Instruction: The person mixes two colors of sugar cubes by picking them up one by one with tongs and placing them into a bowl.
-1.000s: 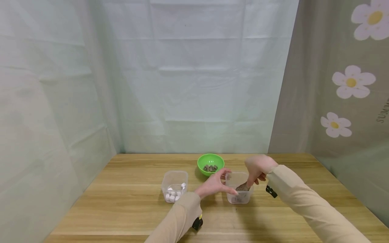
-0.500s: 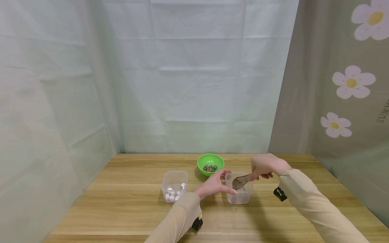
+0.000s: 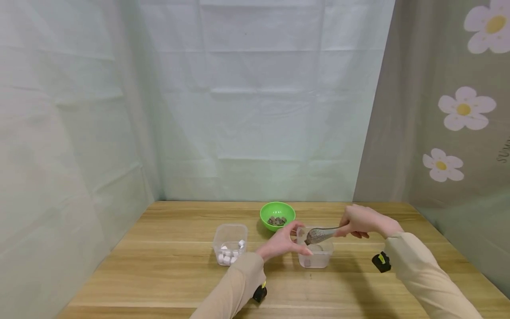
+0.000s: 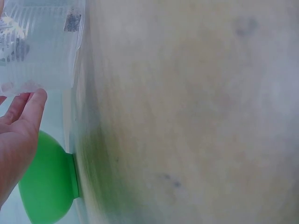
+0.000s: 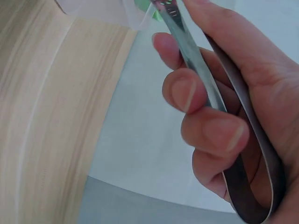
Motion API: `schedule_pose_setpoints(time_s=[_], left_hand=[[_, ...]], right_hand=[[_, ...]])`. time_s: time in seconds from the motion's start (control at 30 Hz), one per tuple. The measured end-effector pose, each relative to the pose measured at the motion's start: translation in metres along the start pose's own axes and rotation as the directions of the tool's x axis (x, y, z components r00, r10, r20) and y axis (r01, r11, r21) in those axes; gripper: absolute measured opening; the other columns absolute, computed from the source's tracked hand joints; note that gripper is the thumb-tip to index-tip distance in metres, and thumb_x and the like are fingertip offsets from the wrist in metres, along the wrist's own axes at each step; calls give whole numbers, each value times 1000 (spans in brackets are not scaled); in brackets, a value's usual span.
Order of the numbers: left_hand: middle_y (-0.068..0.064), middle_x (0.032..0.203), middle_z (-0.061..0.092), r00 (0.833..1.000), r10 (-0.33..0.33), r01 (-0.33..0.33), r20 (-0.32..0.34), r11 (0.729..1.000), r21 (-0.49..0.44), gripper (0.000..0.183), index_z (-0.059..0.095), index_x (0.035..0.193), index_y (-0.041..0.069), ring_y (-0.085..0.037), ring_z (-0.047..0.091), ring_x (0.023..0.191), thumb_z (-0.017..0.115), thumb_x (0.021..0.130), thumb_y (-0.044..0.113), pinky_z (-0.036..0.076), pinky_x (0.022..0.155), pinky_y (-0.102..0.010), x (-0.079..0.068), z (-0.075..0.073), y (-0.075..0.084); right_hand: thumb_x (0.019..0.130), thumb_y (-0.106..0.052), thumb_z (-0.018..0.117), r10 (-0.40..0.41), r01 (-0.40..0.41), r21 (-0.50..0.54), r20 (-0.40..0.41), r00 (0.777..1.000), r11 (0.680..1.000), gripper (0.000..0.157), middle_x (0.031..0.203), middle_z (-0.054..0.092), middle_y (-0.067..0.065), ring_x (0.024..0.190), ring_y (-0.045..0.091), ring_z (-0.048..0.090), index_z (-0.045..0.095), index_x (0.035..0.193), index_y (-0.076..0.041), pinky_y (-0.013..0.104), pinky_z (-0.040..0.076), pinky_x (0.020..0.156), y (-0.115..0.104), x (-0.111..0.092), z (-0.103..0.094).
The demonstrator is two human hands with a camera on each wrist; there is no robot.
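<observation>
My left hand [image 3: 282, 243] spans the left side of a clear plastic container [image 3: 316, 261], thumb at the front corner and fingers at the back. In the left wrist view its fingertips [image 4: 37, 100] touch the ribbed wall, and a dark brown cube [image 4: 72, 21] shows inside. My right hand [image 3: 364, 220] holds metal tongs [image 3: 322, 234], its fingers curled round the bent arms in the right wrist view. The perforated heads of the tongs hang over the container's mouth, with a small dark piece at the tip [image 3: 307, 242].
Behind the left hand stands a green bowl [image 3: 277, 207] with several brown cubes [image 3: 276, 220] in it. Left of that hand is a second clear container [image 3: 229, 231] with several white cubes [image 3: 227, 256]. Pale cloth [image 3: 259, 110] hangs behind the wooden table [image 3: 167, 270].
The right hand has drawn the tongs up from inside the container and shifted right, levelling them over its opening. The left hand keeps its place on the container.
</observation>
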State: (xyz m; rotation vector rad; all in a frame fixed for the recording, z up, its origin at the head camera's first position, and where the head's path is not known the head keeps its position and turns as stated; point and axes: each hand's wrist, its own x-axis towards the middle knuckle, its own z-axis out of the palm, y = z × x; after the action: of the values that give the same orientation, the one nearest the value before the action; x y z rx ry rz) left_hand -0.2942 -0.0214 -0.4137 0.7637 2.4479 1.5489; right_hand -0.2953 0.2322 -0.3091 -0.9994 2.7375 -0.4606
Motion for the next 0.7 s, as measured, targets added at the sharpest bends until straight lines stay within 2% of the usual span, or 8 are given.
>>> schedule_pose_setpoints(time_s=[0.2,0.37,0.57,0.7], left_hand=[[4,120,48,1000,-3,3,-5,1000,18,80,44,130,16,-12,44,107,83,62,32,36,89,-33,0,0,1],[4,121,47,1000,4,-4,-7,1000,22,80,44,129,16,-12,44,107,83,62,31,36,88,-32,0,0,0],[-5,123,47,1000,19,-19,-3,1000,5,79,43,130,13,-17,45,107,83,63,28,37,87,-31,1,1,0],[-4,125,46,1000,24,-24,0,1000,0,79,43,131,12,-16,44,109,83,64,27,36,89,-32,1,1,0]], right_hand=[[83,-31,65,-57,58,99,-10,998,993,21,41,44,-7,31,4,35,66,63,-22,24,37,32,8,-6,-3],[83,-32,64,-38,43,127,-41,998,991,18,41,43,-7,31,4,34,68,70,-21,24,37,33,9,-10,-12],[82,-37,64,4,0,30,-128,992,1000,26,40,41,-9,31,4,34,63,62,-21,25,39,37,8,-9,-20],[81,-39,64,32,-38,-29,-188,982,999,22,38,38,-9,30,6,32,67,68,-22,27,41,44,3,-2,-21]])
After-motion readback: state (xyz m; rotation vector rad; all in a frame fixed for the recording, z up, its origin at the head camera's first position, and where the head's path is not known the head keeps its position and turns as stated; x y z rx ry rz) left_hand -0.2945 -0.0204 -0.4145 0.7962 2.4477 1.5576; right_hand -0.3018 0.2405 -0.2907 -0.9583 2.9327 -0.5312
